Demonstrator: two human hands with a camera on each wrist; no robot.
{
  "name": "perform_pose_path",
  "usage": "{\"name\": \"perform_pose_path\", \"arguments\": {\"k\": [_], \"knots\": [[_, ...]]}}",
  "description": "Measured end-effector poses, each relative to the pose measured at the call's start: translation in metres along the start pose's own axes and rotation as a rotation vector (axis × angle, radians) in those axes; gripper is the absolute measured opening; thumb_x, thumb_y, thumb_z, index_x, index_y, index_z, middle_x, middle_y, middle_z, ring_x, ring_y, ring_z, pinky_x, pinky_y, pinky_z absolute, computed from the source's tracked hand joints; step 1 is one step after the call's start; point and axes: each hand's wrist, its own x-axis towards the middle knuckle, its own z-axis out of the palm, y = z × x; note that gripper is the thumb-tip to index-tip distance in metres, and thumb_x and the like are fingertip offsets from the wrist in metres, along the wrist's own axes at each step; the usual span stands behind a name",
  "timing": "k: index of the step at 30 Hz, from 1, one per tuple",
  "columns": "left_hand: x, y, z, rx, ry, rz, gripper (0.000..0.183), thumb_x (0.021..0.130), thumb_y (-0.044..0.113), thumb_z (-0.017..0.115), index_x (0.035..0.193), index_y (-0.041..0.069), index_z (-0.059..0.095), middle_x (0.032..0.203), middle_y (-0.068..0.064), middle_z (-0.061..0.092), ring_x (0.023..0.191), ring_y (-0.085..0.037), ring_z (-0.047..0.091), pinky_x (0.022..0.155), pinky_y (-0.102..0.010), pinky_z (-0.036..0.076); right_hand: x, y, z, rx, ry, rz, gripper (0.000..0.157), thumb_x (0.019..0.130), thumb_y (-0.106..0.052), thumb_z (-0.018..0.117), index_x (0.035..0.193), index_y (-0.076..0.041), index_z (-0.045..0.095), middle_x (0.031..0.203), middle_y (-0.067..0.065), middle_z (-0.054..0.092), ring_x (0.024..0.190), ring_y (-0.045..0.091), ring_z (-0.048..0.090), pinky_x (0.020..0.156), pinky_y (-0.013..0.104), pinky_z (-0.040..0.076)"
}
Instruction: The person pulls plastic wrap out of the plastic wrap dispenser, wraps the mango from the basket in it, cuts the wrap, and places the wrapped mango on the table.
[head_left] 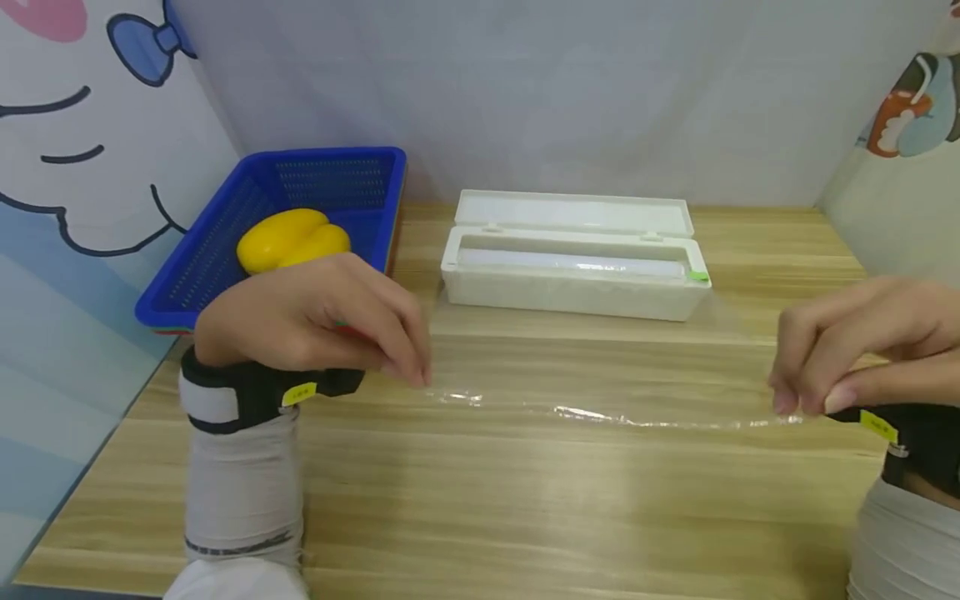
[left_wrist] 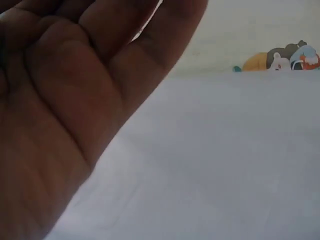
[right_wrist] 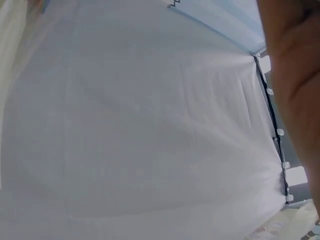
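A sheet of clear plastic wrap [head_left: 588, 414] stretches between the two hands above the table, its near edge catching the light. On the left side, the left hand [head_left: 322, 321] pinches one corner between thumb and fingertips. The right hand [head_left: 870, 346] pinches the opposite corner at the right. Behind the wrap stands a white wrap dispenser box [head_left: 573, 296], its lid [head_left: 573, 214] raised. Inside it lies a pale roll [head_left: 570, 262], with a green piece [head_left: 697, 276] at the right end. The left wrist view shows the left palm [left_wrist: 65, 100]; the right wrist view catches only part of the right hand [right_wrist: 297, 90].
A blue basket [head_left: 390, 175] stands at the back left, holding a yellow bell pepper [head_left: 281, 237]. The wood-grain table [head_left: 525, 517] meets a pale cloth wall [head_left: 555, 100] behind. Printed cartoon panels flank both sides.
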Motion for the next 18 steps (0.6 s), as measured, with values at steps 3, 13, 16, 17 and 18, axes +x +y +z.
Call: {"name": "perform_pose_path", "arguments": {"k": [3,13,16,17,18], "knots": [[0.004,-0.003,0.005,-0.004,-0.156,-0.098,0.017,0.085,-0.011,0.061,0.096,0.000,0.069,0.089,-0.011,0.068,0.079,-0.012,0.058,0.066,-0.024,0.056,0.017,0.006,0.013,0.010,-0.167,0.132,0.016,0.083,0.012,0.060,0.096,0.004,0.066,0.085,0.008,0.061,0.076,0.015,0.057,0.063,0.023,0.050],[0.021,-0.039,0.048,0.072,-0.546,-0.405,0.006,0.085,0.006,0.069,0.087,0.007,0.074,0.080,0.000,0.071,0.073,0.003,0.054,0.070,-0.010,0.049,-0.001,0.060,0.060,0.087,-0.327,0.612,0.007,0.087,-0.008,0.066,0.080,-0.011,0.068,0.068,0.002,0.063,0.065,-0.006,0.047,0.053,0.007,0.046],[0.026,-0.054,0.064,0.101,-0.649,-0.528,0.008,0.082,0.002,0.070,0.086,0.007,0.075,0.080,0.001,0.072,0.069,0.004,0.053,0.067,-0.007,0.047,-0.007,0.074,0.072,0.121,-0.364,0.774,0.007,0.085,-0.011,0.068,0.079,-0.010,0.071,0.068,0.004,0.067,0.061,-0.007,0.047,0.051,0.006,0.043],[0.027,-0.059,0.068,0.111,-0.680,-0.576,0.009,0.081,0.001,0.070,0.085,0.008,0.075,0.079,0.002,0.072,0.067,0.004,0.052,0.065,-0.007,0.047,-0.007,0.078,0.075,0.132,-0.371,0.833,0.007,0.084,-0.011,0.069,0.078,-0.009,0.071,0.068,0.005,0.068,0.060,-0.007,0.048,0.051,0.005,0.042],[0.028,-0.064,0.073,0.111,-0.707,-0.622,0.011,0.079,-0.001,0.071,0.084,0.008,0.076,0.077,0.003,0.072,0.066,0.004,0.053,0.063,-0.008,0.047,-0.006,0.082,0.077,0.141,-0.376,0.889,0.007,0.083,-0.010,0.069,0.077,-0.009,0.072,0.068,0.006,0.069,0.059,-0.007,0.049,0.051,0.005,0.041]]}}
